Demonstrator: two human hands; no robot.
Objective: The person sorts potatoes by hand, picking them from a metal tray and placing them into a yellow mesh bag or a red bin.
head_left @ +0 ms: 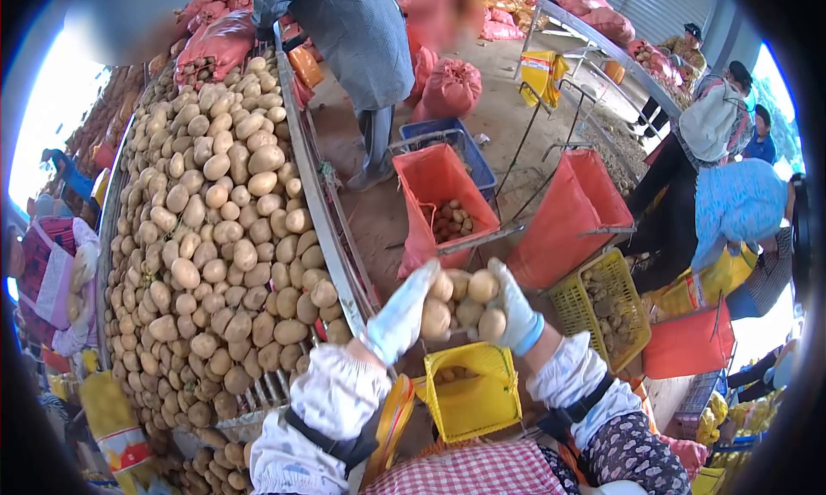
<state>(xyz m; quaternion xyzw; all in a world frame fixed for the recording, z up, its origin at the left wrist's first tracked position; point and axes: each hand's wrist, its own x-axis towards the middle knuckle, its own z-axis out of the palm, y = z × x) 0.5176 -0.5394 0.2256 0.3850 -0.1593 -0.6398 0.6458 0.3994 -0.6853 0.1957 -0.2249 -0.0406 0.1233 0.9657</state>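
Observation:
Between my left hand [400, 314] and my right hand [518, 313], both in pale gloves, sits a cluster of several potatoes [465, 316]. The palms press in from either side, and the potatoes are held up in front of me. Below them stands an open yellow bag [509, 413] with some potatoes inside. Just beyond my hands, a red bag [415, 237] hangs open on a metal frame and has small potatoes at its bottom. To my left, a large heap of potatoes [206, 237] covers a sloping table with a metal rail [320, 194].
Right of my hands are another open red bag [564, 211] and a yellow crate [641, 319] with potatoes. A blue crate [482, 164] stands behind. One person [361, 48] stands across the rail; other people work at right and left. Filled pink sacks [447, 91] lie farther back.

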